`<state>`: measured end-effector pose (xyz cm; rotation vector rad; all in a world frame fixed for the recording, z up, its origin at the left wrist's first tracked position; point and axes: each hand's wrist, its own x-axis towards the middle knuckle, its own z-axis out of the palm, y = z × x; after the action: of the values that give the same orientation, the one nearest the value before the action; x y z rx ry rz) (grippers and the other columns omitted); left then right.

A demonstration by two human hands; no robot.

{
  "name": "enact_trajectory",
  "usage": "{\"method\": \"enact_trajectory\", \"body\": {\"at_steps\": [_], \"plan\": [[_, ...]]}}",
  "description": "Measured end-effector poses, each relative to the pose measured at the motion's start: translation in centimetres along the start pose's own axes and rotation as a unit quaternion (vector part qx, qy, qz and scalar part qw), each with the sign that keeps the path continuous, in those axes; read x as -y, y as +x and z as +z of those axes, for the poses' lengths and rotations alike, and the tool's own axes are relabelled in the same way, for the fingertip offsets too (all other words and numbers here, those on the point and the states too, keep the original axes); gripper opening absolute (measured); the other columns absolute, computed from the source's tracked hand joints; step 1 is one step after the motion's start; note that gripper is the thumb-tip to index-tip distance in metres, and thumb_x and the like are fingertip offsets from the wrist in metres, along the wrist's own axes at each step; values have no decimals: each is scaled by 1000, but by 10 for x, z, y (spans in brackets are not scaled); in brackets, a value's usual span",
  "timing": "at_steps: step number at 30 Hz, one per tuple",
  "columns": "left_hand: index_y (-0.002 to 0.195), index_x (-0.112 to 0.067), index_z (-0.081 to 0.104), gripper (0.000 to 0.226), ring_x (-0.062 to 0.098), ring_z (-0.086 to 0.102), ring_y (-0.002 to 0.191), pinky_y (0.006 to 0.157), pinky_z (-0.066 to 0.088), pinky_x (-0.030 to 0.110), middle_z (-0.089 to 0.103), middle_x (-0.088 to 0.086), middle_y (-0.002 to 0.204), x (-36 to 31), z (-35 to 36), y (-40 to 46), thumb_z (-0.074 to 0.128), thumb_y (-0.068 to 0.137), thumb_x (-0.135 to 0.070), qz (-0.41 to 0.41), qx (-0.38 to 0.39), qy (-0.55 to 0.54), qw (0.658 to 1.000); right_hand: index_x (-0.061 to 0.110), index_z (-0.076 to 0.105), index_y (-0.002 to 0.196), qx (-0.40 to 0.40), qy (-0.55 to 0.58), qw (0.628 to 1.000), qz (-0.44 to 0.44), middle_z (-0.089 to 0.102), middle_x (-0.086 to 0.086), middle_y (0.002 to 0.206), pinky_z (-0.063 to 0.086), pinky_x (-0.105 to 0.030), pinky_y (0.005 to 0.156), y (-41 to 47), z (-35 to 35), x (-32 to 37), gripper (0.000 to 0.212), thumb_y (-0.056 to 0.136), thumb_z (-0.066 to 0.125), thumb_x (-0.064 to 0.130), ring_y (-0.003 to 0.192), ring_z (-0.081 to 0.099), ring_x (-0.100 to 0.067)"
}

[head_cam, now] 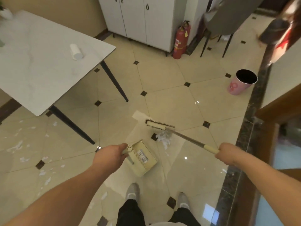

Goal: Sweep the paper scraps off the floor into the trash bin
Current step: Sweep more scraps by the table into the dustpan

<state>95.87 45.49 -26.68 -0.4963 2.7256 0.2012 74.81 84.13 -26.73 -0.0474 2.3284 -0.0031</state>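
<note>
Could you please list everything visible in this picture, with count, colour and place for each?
broom: one, cream head with dark bristles, on the floor ahead, just beyond a scrap pile
dustpan: one, cream, near the feet
paper scraps: one white pile by the broom; many loose bits at left under the table
paper sheet: one, white, beyond the broom
trash bin: one, pink, right
table: one, white top, black legs, left
cup: one, white, lying on the table
cabinet: one, white, back wall
fire extinguishers: two, red, beside the cabinet
chair: one, grey, far right
left hand: grips the dustpan handle
right hand: grips the broom handle
</note>
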Motion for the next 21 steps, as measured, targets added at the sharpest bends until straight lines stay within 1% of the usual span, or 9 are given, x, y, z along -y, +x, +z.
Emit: {"method": "enact_trajectory", "body": {"at_steps": [2, 5, 7, 9, 11, 14, 15, 18, 21], "plan": [[135, -37, 50, 37, 25, 67, 97, 67, 48, 33, 71, -4, 106, 13, -3, 28, 46, 101, -53, 38, 16, 4, 999, 11, 57, 105, -1, 35, 999, 40, 63, -7, 95, 53, -29, 61, -11, 18, 11, 17, 96, 60, 25, 83, 64, -23], [137, -35, 49, 40, 28, 66, 102, 72, 51, 34, 70, 0, 112, 27, -7, 66, 46, 101, -52, 71, 29, 4, 997, 10, 54, 98, -18, 75, 994, 84, 59, -5, 87, 47, -29, 59, -16, 44, 39, 17, 97, 59, 26, 83, 64, -25], [137, -32, 50, 39, 29, 66, 103, 75, 52, 35, 70, 3, 112, 43, -6, 95, 46, 102, -51, 94, 34, 10, 995, 5, 55, 94, -8, 116, 988, 101, 56, -8, 80, 44, -29, 59, -5, 57, 75, 15, 98, 55, 19, 80, 63, -28], [136, -31, 50, 39, 30, 66, 102, 76, 53, 36, 70, 4, 113, 51, -3, 113, 46, 102, -50, 104, 33, 10, 994, 2, 62, 99, 14, 129, 986, 102, 51, -7, 70, 41, -27, 53, 0, 65, 108, 16, 98, 49, 12, 63, 55, -21], [138, -32, 50, 40, 30, 66, 104, 76, 52, 36, 70, 4, 115, 56, 3, 130, 46, 102, -50, 119, 37, 16, 992, -4, 64, 112, 29, 151, 983, 98, 47, -5, 68, 42, -27, 58, 8, 76, 140, 26, 98, 47, 8, 59, 48, -18], [144, -34, 46, 44, 30, 65, 106, 74, 49, 34, 69, 4, 120, 59, 11, 151, 45, 103, -49, 138, 61, 30, 988, -3, 64, 116, 46, 165, 981, 86, 44, -3, 70, 44, -31, 71, 11, 97, 174, 28, 95, 48, 8, 76, 52, -23], [144, -34, 46, 44, 30, 65, 106, 74, 49, 34, 69, 4, 119, 61, 14, 158, 45, 103, -50, 145, 63, 34, 987, 0, 65, 113, 54, 168, 981, 86, 44, -3, 70, 45, -31, 72, 8, 104, 182, 26, 95, 49, 8, 76, 52, -23], [139, -32, 50, 42, 31, 65, 103, 70, 46, 33, 70, 4, 114, 67, 15, 175, 48, 102, -50, 145, 59, 32, 987, 5, 63, 102, 93, 192, 973, 87, 52, -6, 74, 46, -29, 64, -8, 125, 190, 17, 94, 49, 12, 62, 49, -17], [140, -31, 51, 43, 31, 66, 105, 71, 47, 33, 70, 6, 117, 67, 8, 186, 50, 101, -50, 147, 70, 19, 986, 2, 66, 111, 137, 287, 942, 108, 66, -17, 93, 43, -28, 52, -30, 131, 177, 26, 93, 52, 14, 67, 56, -23]]}}
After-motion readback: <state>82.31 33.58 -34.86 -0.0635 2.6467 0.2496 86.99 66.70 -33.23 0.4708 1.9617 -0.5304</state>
